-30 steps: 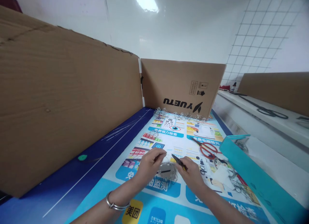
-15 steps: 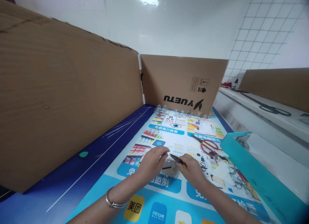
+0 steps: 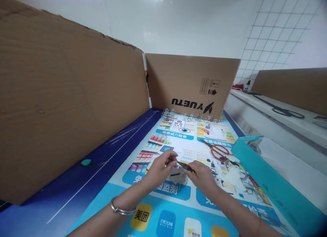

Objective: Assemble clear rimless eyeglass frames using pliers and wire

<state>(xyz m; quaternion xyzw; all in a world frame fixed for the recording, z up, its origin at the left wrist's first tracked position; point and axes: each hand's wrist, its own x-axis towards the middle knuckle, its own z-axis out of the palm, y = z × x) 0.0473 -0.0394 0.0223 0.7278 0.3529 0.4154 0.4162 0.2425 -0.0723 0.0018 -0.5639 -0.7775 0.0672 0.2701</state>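
My right hand grips a pair of pliers with dark, narrow jaws and a bit of yellow on the handle. The jaws point left, and their tip reaches the fingertips of my left hand. My left fingers are pinched together; whatever they hold is too small to make out. A silver bangle circles my left wrist. Below the hands, a tangle of thin clear or silvery wire lies on the printed sheet.
Red-handled scissors lie beyond my right hand. To the right stands a teal box, with loose wire pieces beside it. Cardboard panels wall the left and back. Several twisted wire pieces line the back edge.
The left fingertips have closed together and the plier tip has come up against them. The view has shifted slightly.
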